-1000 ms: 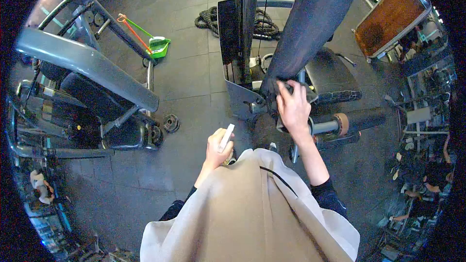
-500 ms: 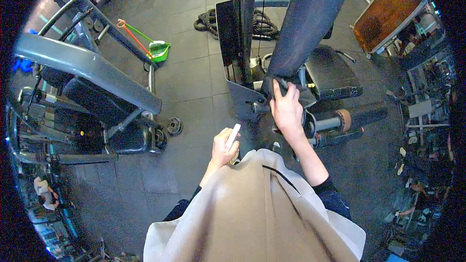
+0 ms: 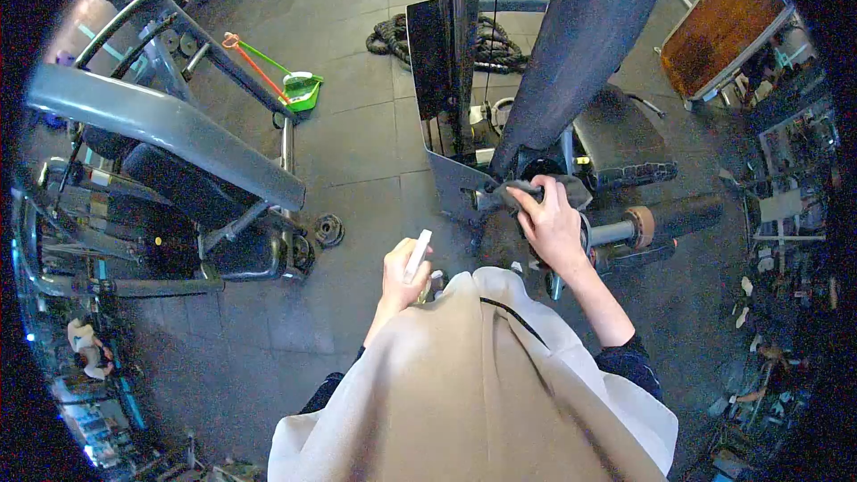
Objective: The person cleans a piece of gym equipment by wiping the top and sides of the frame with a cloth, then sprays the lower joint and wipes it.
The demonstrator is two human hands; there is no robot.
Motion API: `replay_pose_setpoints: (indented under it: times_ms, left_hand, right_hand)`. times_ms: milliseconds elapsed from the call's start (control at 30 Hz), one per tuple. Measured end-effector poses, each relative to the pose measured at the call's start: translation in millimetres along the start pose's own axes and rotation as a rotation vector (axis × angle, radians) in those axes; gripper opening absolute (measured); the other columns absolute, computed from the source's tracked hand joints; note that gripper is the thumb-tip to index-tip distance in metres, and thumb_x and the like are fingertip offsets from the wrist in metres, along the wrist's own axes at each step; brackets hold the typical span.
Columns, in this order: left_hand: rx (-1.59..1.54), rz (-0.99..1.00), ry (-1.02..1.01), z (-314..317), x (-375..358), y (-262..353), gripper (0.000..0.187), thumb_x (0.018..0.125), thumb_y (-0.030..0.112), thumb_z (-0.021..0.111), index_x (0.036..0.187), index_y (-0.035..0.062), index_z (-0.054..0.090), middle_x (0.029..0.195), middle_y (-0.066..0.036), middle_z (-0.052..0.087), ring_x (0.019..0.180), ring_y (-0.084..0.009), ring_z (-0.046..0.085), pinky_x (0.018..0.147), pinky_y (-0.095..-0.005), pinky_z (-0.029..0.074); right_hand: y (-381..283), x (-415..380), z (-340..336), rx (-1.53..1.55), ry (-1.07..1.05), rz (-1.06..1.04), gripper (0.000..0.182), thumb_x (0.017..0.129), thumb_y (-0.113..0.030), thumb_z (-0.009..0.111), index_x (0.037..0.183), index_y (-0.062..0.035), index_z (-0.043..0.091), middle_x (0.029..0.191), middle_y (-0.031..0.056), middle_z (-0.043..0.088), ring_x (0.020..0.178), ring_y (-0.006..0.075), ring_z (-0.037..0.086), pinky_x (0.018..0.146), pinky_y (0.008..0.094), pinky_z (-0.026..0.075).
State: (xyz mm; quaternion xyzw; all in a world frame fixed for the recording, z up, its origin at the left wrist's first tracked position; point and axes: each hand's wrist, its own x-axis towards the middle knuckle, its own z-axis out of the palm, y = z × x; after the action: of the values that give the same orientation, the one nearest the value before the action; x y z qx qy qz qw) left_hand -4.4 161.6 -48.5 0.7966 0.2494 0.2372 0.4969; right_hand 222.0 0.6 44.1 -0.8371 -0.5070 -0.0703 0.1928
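Observation:
My left hand [image 3: 403, 275] is closed around what looks like a spray bottle; its narrow white head [image 3: 417, 254] sticks out past my fingers, and most of its body is hidden. A dark grey cloth [image 3: 576, 192] is bunched under the fingers of my right hand [image 3: 552, 225]. That hand presses the cloth near the lower end of the thick dark machine arm [image 3: 580, 45], by the pivot. Beside it are a black padded seat [image 3: 625, 138] and a roller pad [image 3: 683, 214] on a metal bar.
Another grey-framed machine [image 3: 161, 129] stands at the left, with small weight plates [image 3: 329, 230] on the floor beside it. A green dustpan [image 3: 302, 91] and a coiled black rope [image 3: 388, 37] lie farther off. A brown panel [image 3: 725, 27] leans at the upper right.
My right hand has drawn the cloth down and slightly right, off the lower end of the thick arm toward the pivot. My left hand has shifted slightly left, still holding the bottle.

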Motion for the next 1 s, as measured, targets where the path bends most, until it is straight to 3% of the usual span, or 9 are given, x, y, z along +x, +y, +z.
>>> replay_pose_setpoints:
  times_ms: [233, 367, 500, 533, 633, 733, 833, 933, 1000]
  left_hand:
    - [-0.094, -0.115, -0.015, 4, 3, -3, 0.019, 0.071, 0.004, 0.057, 0.089, 0.0009, 0.064, 0.079, -0.014, 0.06, 0.068, -0.0282, 0.06, 0.062, -0.0354, 0.047]
    - [-0.073, -0.044, -0.02, 12, 4, -4, 0.019, 0.071, 0.002, 0.057, 0.09, 0.0014, 0.064, 0.078, -0.013, 0.06, 0.066, -0.0277, 0.06, 0.06, -0.035, 0.047]
    - [-0.106, -0.06, -0.045, 17, 3, 3, 0.02, 0.071, 0.001, 0.058, 0.09, 0.0016, 0.063, 0.079, -0.013, 0.059, 0.066, -0.0281, 0.06, 0.061, -0.0354, 0.047]
    - [-0.119, -0.065, -0.05, 19, 2, 3, 0.02, 0.071, 0.001, 0.058, 0.09, 0.0016, 0.063, 0.079, -0.013, 0.059, 0.066, -0.0282, 0.06, 0.061, -0.0355, 0.047]
    - [-0.025, 0.085, -0.089, 22, -1, -7, 0.022, 0.074, -0.005, 0.053, 0.094, -0.0019, 0.061, 0.083, -0.009, 0.057, 0.058, -0.0162, 0.062, 0.052, -0.0284, 0.051]
    - [-0.105, -0.034, -0.093, 27, -2, -7, 0.02, 0.071, 0.001, 0.059, 0.09, 0.0014, 0.063, 0.081, -0.014, 0.059, 0.071, -0.0291, 0.06, 0.065, -0.0365, 0.047]
    - [-0.147, -0.156, -0.138, 23, 2, 7, 0.021, 0.071, 0.001, 0.059, 0.091, 0.0011, 0.063, 0.081, -0.014, 0.059, 0.074, -0.0295, 0.061, 0.067, -0.0367, 0.047]
    - [-0.089, -0.014, -0.105, 24, 6, 2, 0.021, 0.071, 0.002, 0.06, 0.091, 0.0006, 0.063, 0.081, -0.014, 0.059, 0.073, -0.029, 0.062, 0.066, -0.0358, 0.048]
    - [-0.098, -0.033, -0.1, 22, 7, 3, 0.021, 0.071, 0.003, 0.059, 0.091, 0.0005, 0.063, 0.081, -0.014, 0.059, 0.073, -0.029, 0.062, 0.066, -0.0354, 0.048]
  right_hand:
    - [7, 29, 5, 0.001, 0.141, 0.088, 0.038, 0.08, -0.019, 0.067, 0.118, -0.0182, 0.063, 0.111, 0.0114, 0.052, 0.098, 0.0289, 0.055, 0.069, 0.037, 0.055]
    - [16, 40, 7, 0.115, 0.186, 0.267, 0.033, 0.085, -0.022, 0.063, 0.116, -0.0113, 0.063, 0.112, 0.0179, 0.054, 0.105, 0.037, 0.057, 0.081, 0.0445, 0.053]
    - [-5, 46, 2, -0.033, 0.092, 0.346, 0.038, 0.085, -0.024, 0.064, 0.121, -0.0127, 0.06, 0.114, 0.0231, 0.053, 0.106, 0.0393, 0.056, 0.081, 0.0461, 0.054]
    - [-7, 45, 7, -0.071, 0.097, 0.319, 0.043, 0.084, -0.024, 0.066, 0.125, -0.015, 0.057, 0.117, 0.0239, 0.051, 0.105, 0.0393, 0.055, 0.076, 0.0452, 0.057]
    - [-19, 38, 10, -0.175, 0.02, 0.29, 0.054, 0.08, -0.023, 0.069, 0.132, -0.0198, 0.052, 0.122, 0.0235, 0.048, 0.105, 0.0379, 0.054, 0.068, 0.0393, 0.059]
    - [-19, 24, 16, -0.182, 0.021, 0.216, 0.056, 0.078, -0.015, 0.068, 0.131, -0.0213, 0.053, 0.12, 0.0216, 0.049, 0.103, 0.0357, 0.053, 0.062, 0.0357, 0.059]
    - [-14, 0, 30, -0.194, 0.057, 0.081, 0.054, 0.075, -0.009, 0.064, 0.127, -0.0218, 0.058, 0.119, 0.0211, 0.049, 0.103, 0.0342, 0.053, 0.06, 0.034, 0.059]
    - [-9, -20, 28, -0.197, -0.032, -0.003, 0.052, 0.073, -0.006, 0.062, 0.123, -0.0223, 0.061, 0.119, 0.02, 0.05, 0.101, 0.0332, 0.053, 0.06, 0.033, 0.059]
    - [-2, -25, 22, -0.192, -0.057, -0.055, 0.047, 0.073, -0.008, 0.065, 0.118, -0.0217, 0.062, 0.118, 0.018, 0.05, 0.1, 0.033, 0.054, 0.06, 0.0338, 0.059]
